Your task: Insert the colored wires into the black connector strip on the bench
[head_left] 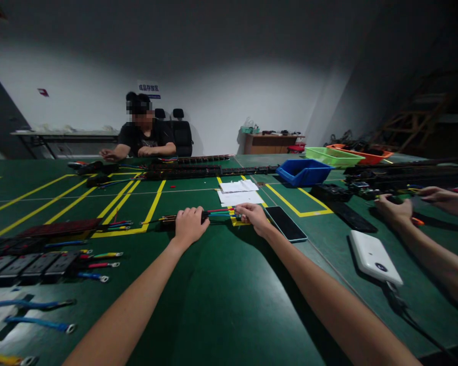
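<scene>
My left hand (191,223) is wrapped over a slim dark strip (168,220) lying on the green table, hiding most of it. Red, blue and green wires (219,213) run out of the strip toward the right. Their far ends are pinched between the fingers of my right hand (252,216); the tips are too small to make out. Just right of that hand lies a phone (285,223) with a dark screen. Behind my hands, white paper sheets (239,193) rest on the table.
Socket strips (30,267) with lugged cables lie at the left. A blue bin (304,172), a green bin (334,156) and a white power bank (376,258) are on the right. A co-worker's hands (397,208) work at the right edge. Another person (147,132) sits across the table.
</scene>
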The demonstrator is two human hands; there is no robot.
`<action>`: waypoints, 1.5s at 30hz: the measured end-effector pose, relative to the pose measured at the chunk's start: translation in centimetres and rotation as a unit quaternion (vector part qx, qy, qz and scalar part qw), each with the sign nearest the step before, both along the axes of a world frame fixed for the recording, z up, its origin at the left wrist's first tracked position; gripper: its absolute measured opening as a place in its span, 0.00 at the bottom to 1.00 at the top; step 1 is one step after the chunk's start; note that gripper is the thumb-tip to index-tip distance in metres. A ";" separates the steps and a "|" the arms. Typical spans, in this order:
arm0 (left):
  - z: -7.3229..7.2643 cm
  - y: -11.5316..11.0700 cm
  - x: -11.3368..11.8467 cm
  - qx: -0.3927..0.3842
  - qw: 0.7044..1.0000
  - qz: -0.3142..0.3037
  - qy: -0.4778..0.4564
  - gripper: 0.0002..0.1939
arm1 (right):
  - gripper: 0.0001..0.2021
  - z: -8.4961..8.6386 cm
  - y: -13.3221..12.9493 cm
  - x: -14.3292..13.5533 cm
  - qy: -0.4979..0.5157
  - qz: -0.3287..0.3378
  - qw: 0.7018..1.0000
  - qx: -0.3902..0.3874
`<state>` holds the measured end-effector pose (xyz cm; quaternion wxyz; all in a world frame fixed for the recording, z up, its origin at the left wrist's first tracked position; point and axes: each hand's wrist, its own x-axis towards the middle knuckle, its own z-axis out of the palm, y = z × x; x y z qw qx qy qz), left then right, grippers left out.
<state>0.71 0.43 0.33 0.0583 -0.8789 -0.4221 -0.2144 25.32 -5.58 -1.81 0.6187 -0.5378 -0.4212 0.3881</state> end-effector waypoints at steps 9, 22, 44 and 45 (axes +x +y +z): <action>0.0 0.0 0.0 -0.006 1.000 -0.006 -0.010 0.18 | 0.25 -0.1 -0.2 0.9 0.017 0.039 0.999 0.009; 0.0 0.1 0.0 -0.021 1.000 -0.014 -0.013 0.18 | 0.16 -1.8 0.9 0.2 -0.133 -0.047 0.990 -0.009; 0.3 -0.2 0.0 -0.019 1.000 -0.009 -0.012 0.18 | 0.15 -2.3 0.9 0.2 -0.229 -0.073 0.971 0.012; 0.2 -0.2 0.0 -0.016 1.000 -0.009 -0.013 0.18 | 0.15 -2.3 0.9 0.2 -0.246 -0.076 0.966 0.003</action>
